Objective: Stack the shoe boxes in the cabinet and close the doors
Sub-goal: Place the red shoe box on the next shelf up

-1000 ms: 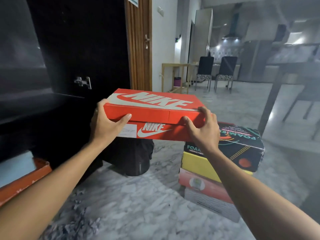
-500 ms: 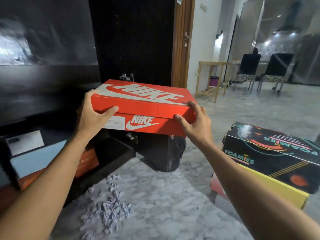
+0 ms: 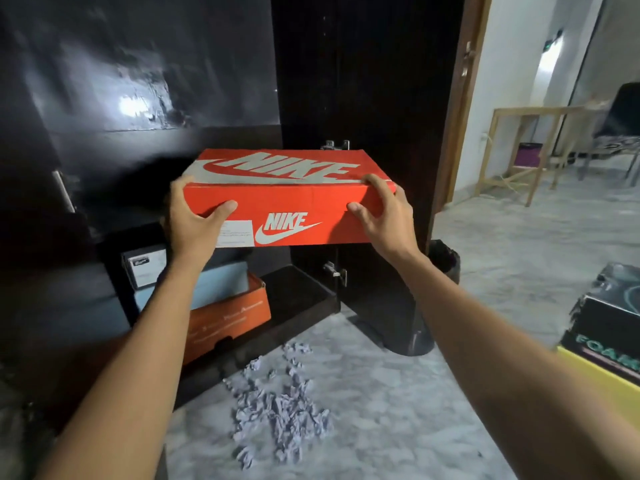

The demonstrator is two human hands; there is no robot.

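Note:
I hold a red Nike shoe box (image 3: 287,199) level in the air, in front of the open black cabinet (image 3: 301,299). My left hand (image 3: 194,223) grips its left end and my right hand (image 3: 384,220) grips its right end. Below it, inside the cabinet, stands a stack of three boxes: a black box with a white label (image 3: 145,268) on top, a light blue box (image 3: 221,285) under it, and an orange box (image 3: 228,320) at the bottom. The cabinet's right door (image 3: 367,98) stands open behind the held box.
A black Foamies box (image 3: 609,320) on a yellow box (image 3: 602,379) sits on the floor at the right edge. Shredded paper (image 3: 277,403) litters the marble floor in front of the cabinet. A wooden frame (image 3: 519,147) stands in the room beyond.
My view has swung left toward the cabinet. The red box, held in both hands, now faces the cabinet opening, and the floor pile of boxes has slid to the right edge.

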